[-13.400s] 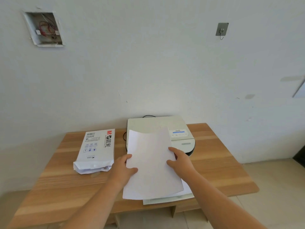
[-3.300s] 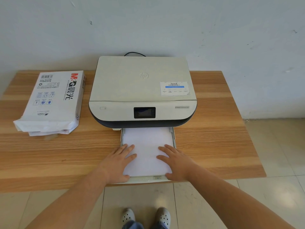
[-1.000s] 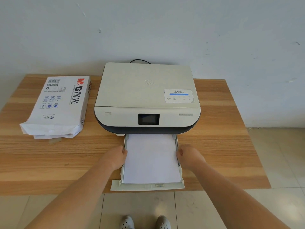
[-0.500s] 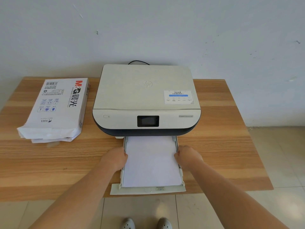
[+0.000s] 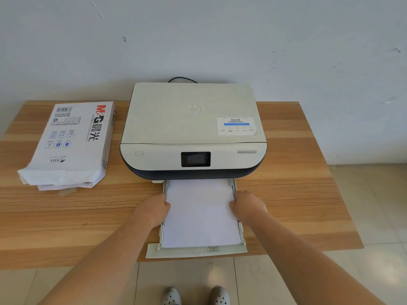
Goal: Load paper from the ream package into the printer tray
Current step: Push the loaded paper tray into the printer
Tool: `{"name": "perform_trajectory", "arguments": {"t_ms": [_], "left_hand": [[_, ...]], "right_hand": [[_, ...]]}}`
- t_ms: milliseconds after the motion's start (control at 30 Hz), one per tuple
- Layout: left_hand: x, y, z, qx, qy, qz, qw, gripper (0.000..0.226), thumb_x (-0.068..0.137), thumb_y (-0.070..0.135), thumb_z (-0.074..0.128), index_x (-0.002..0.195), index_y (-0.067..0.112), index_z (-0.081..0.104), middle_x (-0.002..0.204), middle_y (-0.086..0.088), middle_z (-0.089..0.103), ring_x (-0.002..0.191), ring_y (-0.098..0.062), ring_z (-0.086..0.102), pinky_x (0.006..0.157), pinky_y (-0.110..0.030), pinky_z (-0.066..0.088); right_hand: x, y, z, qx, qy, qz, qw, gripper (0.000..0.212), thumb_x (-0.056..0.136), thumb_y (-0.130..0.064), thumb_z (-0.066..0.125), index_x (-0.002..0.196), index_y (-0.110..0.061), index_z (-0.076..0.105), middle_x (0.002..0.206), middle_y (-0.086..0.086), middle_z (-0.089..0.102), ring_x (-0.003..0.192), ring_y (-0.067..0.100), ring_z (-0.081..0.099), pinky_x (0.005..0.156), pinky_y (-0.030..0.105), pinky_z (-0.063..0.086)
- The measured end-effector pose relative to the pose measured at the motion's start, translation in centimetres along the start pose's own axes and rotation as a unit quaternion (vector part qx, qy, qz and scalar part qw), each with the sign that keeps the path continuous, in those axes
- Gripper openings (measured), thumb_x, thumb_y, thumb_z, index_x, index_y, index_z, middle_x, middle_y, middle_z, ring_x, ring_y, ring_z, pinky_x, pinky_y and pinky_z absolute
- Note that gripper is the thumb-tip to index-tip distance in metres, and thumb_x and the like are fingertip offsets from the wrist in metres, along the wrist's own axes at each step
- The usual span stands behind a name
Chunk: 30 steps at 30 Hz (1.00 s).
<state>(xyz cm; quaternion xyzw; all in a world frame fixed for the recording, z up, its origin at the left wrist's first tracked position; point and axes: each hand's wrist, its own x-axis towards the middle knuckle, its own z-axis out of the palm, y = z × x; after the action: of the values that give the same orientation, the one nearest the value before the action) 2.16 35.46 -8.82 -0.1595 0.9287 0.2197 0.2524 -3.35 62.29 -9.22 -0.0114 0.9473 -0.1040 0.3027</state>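
On the tray's (image 5: 196, 252) side rails, both hands, left hand (image 5: 152, 209) and right hand (image 5: 247, 205), grip, paper (image 5: 200, 214) between.

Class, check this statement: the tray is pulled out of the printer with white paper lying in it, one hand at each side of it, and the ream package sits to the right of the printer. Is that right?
One detail is wrong. The head view shows the ream package to the left of the printer, not the right. The rest stands: the tray is pulled out with white paper in it, left hand and right hand at its sides.

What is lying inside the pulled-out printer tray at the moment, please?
A flat stack of white paper fills the tray, with the left hand and right hand at its side rails. The far end, under the printer, is hidden.
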Motion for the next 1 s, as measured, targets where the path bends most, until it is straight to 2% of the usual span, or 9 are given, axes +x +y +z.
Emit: {"name": "perform_trajectory", "arguments": {"t_ms": [167,367,533,700,867,1000], "left_hand": [[0.16,0.16,-0.02,0.014,-0.002,0.003,1.000,0.023,0.094,0.020,0.039,0.072,0.017,0.045,0.072,-0.001,0.051,0.063,-0.013,0.046,0.052,-0.027,0.033],[0.29,0.16,0.21,0.019,0.002,0.001,1.000,0.021,0.093,0.021,0.040,0.075,0.015,0.047,0.075,-0.002,0.053,0.067,-0.015,0.049,0.055,-0.028,0.035],[0.26,0.03,0.18,0.018,0.002,0.004,1.000,0.021,0.093,0.021,0.039,0.075,0.016,0.048,0.075,-0.001,0.054,0.065,-0.013,0.050,0.052,-0.027,0.035],[0.12,-0.08,0.02,0.046,0.009,0.016,0.999,0.024,0.095,0.031,0.039,0.077,0.020,0.049,0.075,0.002,0.055,0.067,-0.011,0.051,0.057,-0.027,0.039],[0.47,-0.17,0.31,0.053,0.008,0.020,0.998,0.021,0.096,0.033,0.041,0.084,0.019,0.051,0.076,0.002,0.053,0.073,-0.014,0.053,0.063,-0.028,0.043],[0.59,-0.14,0.38,0.046,0.011,0.017,0.999,0.018,0.095,0.030,0.044,0.083,0.017,0.050,0.077,0.001,0.054,0.071,-0.013,0.051,0.060,-0.027,0.040]], "right_hand": [[-0.01,-0.11,-0.04,-0.005,0.003,-0.003,1.000,0.012,0.088,-0.024,0.037,0.087,-0.018,0.048,0.089,0.003,0.057,0.080,0.025,0.058,0.067,0.032,0.045],[-0.04,-0.19,0.15,-0.019,0.024,-0.012,0.999,0.024,0.091,-0.028,0.037,0.093,-0.012,0.055,0.090,0.006,0.058,0.078,0.025,0.059,0.063,0.031,0.046],[-0.07,-0.07,0.31,-0.017,0.030,-0.016,0.999,0.017,0.092,-0.027,0.038,0.086,-0.016,0.050,0.086,0.003,0.057,0.077,0.024,0.059,0.063,0.031,0.047],[-0.07,0.23,0.26,-0.008,0.033,-0.009,0.999,0.022,0.093,-0.032,0.038,0.079,-0.020,0.051,0.079,-0.002,0.057,0.073,0.021,0.059,0.062,0.031,0.048],[0.04,0.14,0.31,-0.016,0.026,-0.007,1.000,0.022,0.094,-0.029,0.036,0.083,-0.019,0.051,0.083,0.001,0.059,0.075,0.022,0.059,0.062,0.030,0.046],[0.10,-0.07,0.44,-0.022,0.030,-0.001,0.999,0.024,0.095,-0.028,0.036,0.093,-0.015,0.056,0.087,0.002,0.058,0.078,0.023,0.058,0.063,0.031,0.046]]}}
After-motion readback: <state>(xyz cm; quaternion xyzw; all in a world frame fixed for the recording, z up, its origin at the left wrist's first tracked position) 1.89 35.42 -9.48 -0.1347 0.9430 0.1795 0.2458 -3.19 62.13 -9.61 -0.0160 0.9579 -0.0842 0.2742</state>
